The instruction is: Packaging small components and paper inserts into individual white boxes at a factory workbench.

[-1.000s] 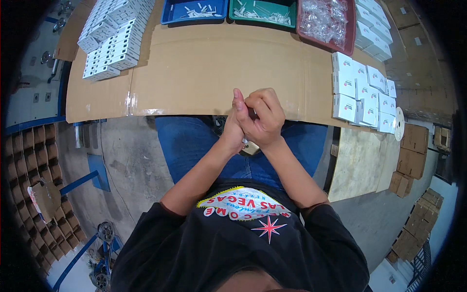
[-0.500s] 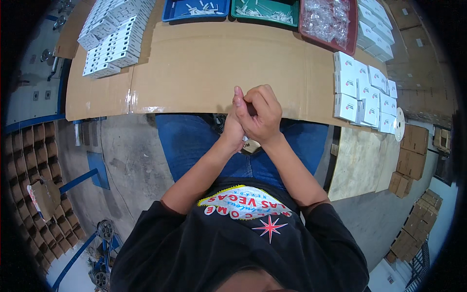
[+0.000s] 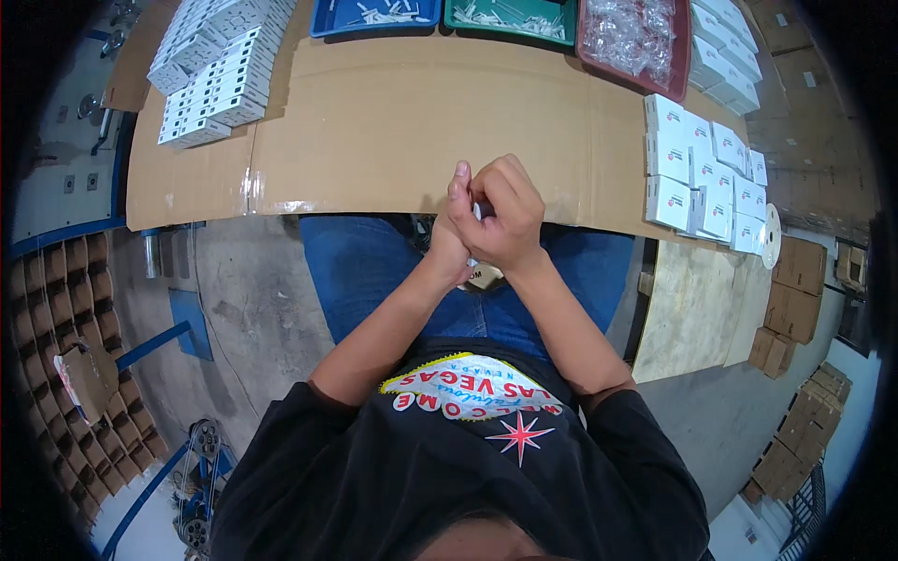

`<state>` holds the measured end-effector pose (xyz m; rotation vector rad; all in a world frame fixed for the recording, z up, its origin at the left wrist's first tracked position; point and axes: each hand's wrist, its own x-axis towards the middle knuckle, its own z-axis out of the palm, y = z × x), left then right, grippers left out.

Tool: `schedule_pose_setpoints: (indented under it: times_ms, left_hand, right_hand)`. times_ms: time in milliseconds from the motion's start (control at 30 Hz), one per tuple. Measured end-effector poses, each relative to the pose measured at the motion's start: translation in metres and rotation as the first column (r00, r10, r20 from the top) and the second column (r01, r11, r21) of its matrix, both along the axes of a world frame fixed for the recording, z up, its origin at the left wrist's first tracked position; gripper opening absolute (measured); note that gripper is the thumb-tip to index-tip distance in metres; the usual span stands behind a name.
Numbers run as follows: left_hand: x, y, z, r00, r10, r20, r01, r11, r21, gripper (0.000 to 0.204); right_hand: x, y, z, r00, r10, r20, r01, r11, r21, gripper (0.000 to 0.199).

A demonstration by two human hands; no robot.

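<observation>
My two hands meet in front of my lap, at the near edge of the cardboard-covered table (image 3: 412, 122). Fingers curled, my right hand (image 3: 510, 213) presses against my left hand (image 3: 447, 241), whose thumb points up toward the far side. Closed between them is a small white piece (image 3: 478, 211); only a sliver shows by the right fingers, and a bit of white also shows below the palms. Its kind cannot be made out. Most of the left fingers are hidden behind the right hand.
Stacked white boxes (image 3: 220, 84) stand far left, and more white boxes (image 3: 669, 154) at the right. Along the back are a blue tray (image 3: 374, 33) and a green tray (image 3: 510, 34) of small white parts, and a red tray (image 3: 681, 75) of clear plastic bags.
My right fingers have shifted slightly, and a sliver of the white piece now shows beside them. Both hands stay pressed together in nearly the same place.
</observation>
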<state>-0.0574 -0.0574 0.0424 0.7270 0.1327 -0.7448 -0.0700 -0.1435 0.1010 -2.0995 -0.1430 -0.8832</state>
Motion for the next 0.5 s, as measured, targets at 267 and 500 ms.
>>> schedule_pose_setpoints:
  times_ms: [267,500]
  left_hand:
    - [0.009,0.009,0.044,0.998,-0.061,-0.018,0.061,0.998,-0.030,0.070]
    - [0.019,0.013,0.049,0.998,-0.010,-0.067,0.004,0.996,-0.091,0.068]
  right_hand:
    - [0.003,-0.020,0.005,0.996,-0.086,0.037,0.083,0.993,0.080,0.011]
    - [-0.005,-0.038,-0.002,0.990,-0.133,-0.052,0.138,0.985,0.100,0.012]
